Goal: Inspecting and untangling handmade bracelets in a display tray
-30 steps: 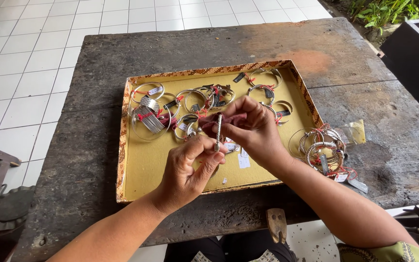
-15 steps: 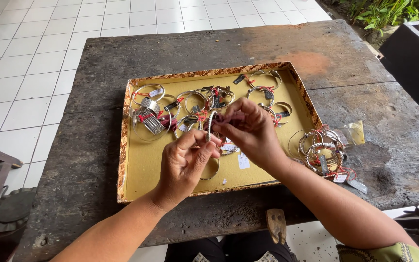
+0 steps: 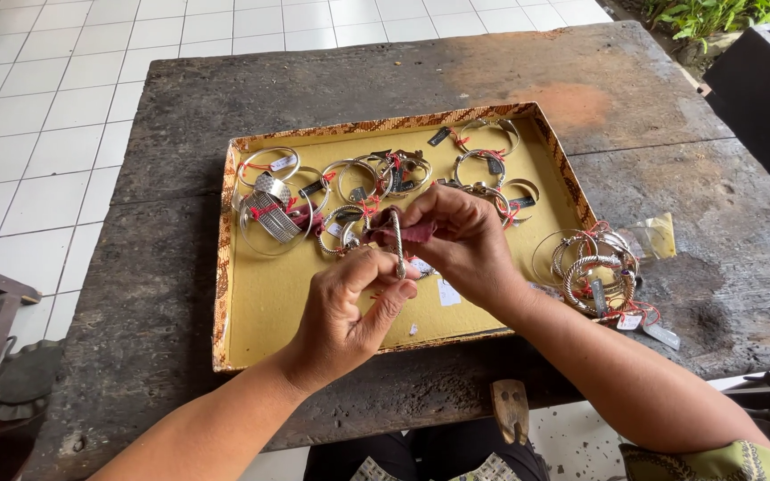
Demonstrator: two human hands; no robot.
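Change: since the earlier frame the left hand has turned a little, so the twisted silver bangle now stands more upright between the two hands; the right hand has stayed at almost the same place.
Left hand: thumb and forefinger pinch the lower end of the bangle, the other fingers are curled under; I judge this grip keeps the bangle steady.
Right hand: fingers pressed together around a small dark red cloth, which touches the upper part of the bangle, probably so the metal can be rubbed.
Bangle: thin, rope-like silver metal, seen edge-on, held in the air above the shallow yellow tray with a patterned brown rim.
Tray: at its far side lie many silver bangles with red threads and small tags, close together.
Bench: dark, rough old wood; right of the tray, a separate heap of silver bangles with tags.
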